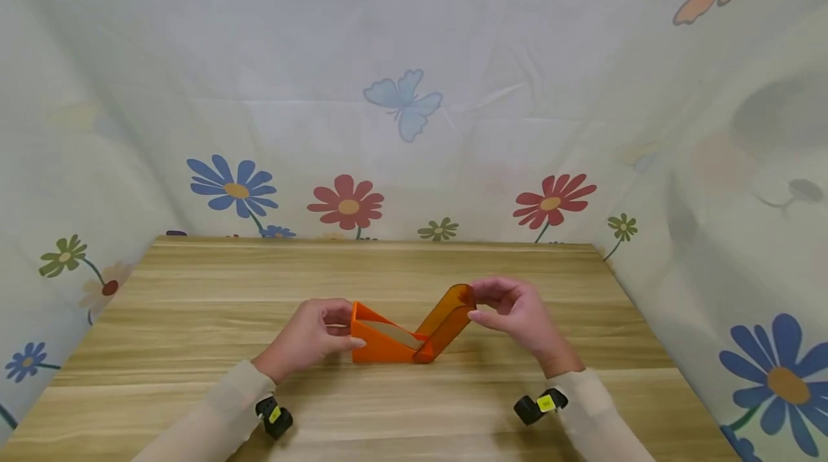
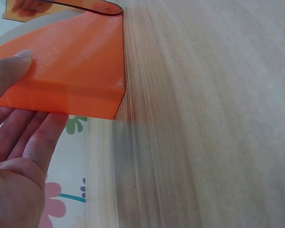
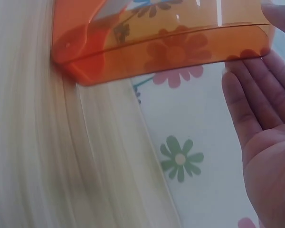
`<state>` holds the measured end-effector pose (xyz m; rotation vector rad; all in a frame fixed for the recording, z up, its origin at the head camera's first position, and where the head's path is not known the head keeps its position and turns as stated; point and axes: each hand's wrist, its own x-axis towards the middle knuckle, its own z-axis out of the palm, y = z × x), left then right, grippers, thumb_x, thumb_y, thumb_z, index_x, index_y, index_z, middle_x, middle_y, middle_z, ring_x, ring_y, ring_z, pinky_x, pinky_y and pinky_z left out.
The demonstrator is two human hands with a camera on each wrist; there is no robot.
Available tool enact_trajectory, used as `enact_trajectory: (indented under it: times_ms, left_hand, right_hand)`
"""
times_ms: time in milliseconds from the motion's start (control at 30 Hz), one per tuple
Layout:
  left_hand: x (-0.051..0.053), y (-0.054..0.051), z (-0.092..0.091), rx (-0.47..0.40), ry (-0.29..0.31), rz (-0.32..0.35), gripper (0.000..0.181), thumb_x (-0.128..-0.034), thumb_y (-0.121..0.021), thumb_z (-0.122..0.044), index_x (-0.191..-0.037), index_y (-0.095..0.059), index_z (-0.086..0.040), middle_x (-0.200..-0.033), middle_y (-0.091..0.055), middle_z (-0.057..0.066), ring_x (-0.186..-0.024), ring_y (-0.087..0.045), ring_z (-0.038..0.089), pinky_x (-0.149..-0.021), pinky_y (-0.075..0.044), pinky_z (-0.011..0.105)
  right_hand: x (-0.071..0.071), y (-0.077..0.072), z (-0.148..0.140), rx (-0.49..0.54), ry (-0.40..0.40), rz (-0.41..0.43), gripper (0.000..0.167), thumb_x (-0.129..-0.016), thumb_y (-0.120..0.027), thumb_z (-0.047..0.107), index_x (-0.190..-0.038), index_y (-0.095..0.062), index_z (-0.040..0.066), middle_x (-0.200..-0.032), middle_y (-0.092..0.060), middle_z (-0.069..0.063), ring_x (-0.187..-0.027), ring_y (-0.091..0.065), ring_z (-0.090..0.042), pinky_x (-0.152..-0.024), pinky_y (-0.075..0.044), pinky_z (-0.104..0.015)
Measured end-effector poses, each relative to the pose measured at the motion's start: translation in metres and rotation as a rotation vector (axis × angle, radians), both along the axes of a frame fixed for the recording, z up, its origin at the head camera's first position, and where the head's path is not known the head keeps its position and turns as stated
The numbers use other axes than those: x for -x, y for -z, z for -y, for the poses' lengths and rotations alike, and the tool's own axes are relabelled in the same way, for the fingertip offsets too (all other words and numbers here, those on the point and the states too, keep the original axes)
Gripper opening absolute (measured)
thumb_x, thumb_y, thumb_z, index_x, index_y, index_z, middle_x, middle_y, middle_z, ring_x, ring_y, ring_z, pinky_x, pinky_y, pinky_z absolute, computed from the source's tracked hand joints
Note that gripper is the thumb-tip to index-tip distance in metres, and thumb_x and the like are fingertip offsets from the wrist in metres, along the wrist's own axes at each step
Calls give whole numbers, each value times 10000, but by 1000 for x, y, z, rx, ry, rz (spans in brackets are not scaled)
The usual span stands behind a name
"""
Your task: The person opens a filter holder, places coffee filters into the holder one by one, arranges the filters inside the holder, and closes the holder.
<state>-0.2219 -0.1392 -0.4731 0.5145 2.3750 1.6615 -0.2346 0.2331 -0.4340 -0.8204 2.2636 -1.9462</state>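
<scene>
On the wooden table stands an orange wedge-sided box (image 1: pixel 387 349) with a see-through amber lid (image 1: pixel 446 323) hinged at its right end. The lid is swung up and out to the right. A pale, flat surface (image 1: pixel 394 333) shows inside the box. My left hand (image 1: pixel 315 338) grips the tall left end, thumb on the near side wall; the left wrist view shows its fingers (image 2: pixel 45 137) against the end wall. With thumb and fingers, my right hand (image 1: pixel 520 315) pinches the free end of the lid. In the right wrist view those fingers (image 3: pixel 244 104) lie partly behind the lid.
The wood-grain table (image 1: pixel 259 282) reaches back to a white cloth (image 1: pixel 291 88) printed with flowers and butterflies, which also hangs at both sides. Each wrist wears a small black camera (image 1: pixel 276 419).
</scene>
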Motion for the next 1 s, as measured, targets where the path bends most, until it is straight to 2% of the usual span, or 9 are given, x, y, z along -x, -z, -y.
enact_trajectory:
  times_ms: [300,733,1000]
  left_hand:
    - [0,-2,0,2,-2,0,399,-820,-877,-245,-1180,-740,-143,-1186,-742,59,-1062,-736,229,-899,-625,321]
    - [0,-1,-1,6,-5,1,400,-809,-885,-238,-1174,-746,-149,-1183,-745,53,-1067,-736,237,-902,-625,330]
    - [-1,0,0,5,-1,-3,411,-810,-885,-246,-1182,-742,-146,-1182,-748,54,-1064,-738,232,-903,-624,326]
  right_hand:
    - [1,-6,21,37,-8,-13,371,-864,-795,2,-1202,-655,-62,-1145,-737,-18,-1050,-723,-166,-934,-608,-275]
    - [6,-9,51,24,-65,-54,343,-854,-810,15,-1166,-676,-36,-1100,-690,-251,-996,-701,-223,-937,-605,-279]
    - [7,-8,67,30,-81,-59,339,-842,-819,6,-1146,-673,-30,-1073,-699,-210,-979,-694,-213,-929,-601,-259]
